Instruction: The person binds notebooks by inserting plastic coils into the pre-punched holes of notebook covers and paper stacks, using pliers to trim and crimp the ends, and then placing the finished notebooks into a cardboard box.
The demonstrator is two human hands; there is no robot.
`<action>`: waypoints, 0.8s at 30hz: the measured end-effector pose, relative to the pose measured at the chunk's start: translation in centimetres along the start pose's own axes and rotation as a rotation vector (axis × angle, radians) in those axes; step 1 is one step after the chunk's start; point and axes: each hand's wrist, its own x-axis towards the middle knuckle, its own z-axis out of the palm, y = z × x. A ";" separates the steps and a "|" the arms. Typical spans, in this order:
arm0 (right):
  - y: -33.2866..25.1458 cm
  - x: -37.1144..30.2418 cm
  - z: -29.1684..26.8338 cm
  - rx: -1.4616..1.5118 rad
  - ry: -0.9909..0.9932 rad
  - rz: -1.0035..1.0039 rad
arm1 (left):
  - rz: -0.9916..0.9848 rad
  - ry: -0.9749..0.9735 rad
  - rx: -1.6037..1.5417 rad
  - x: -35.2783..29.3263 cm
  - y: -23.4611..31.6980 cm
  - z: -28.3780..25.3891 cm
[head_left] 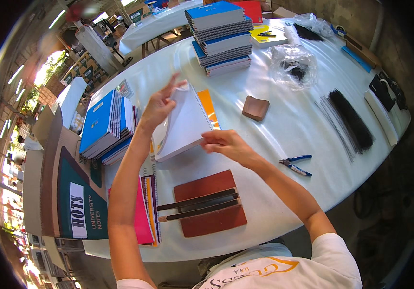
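Note:
In front of me a thick notebook (186, 126) lies turned at an angle, a white page up, with black coil binding along its right edge. An orange and white sheet or cover (208, 107) shows from beneath it. My left hand (161, 105) is over the notebook's upper left, thumb and fingers apart, beside a page that curls up there. My right hand (227, 146) is at the lower right corner by the coil edge, its fingers loosely bent and apart. Closer to me lies a reddish-brown board (210, 226) with two dark bars across it.
Stacks of blue notebooks stand at the left (98, 123) and far middle (219, 41). Cutting pliers (296, 165), a brown block (255, 108) and black wire coils (349, 120) lie rightward. A carton (67, 202) and pink notebooks (142, 212) sit near left; plastic bags (293, 67) farther off.

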 end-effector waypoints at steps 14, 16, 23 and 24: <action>-1.5 8.6 5.7 -0.020 0.327 -0.110 | -0.059 0.012 0.151 -3.1 -1.2 -1.3; -3.3 7.8 4.7 -0.091 0.240 -0.029 | -0.139 -0.174 0.243 -4.6 -0.4 0.0; -0.1 9.8 1.8 0.156 0.219 0.087 | -0.155 -0.357 0.685 -8.5 -1.1 1.5; -0.4 10.2 1.9 0.172 0.216 0.080 | -0.168 -0.344 0.737 -8.5 -0.7 1.5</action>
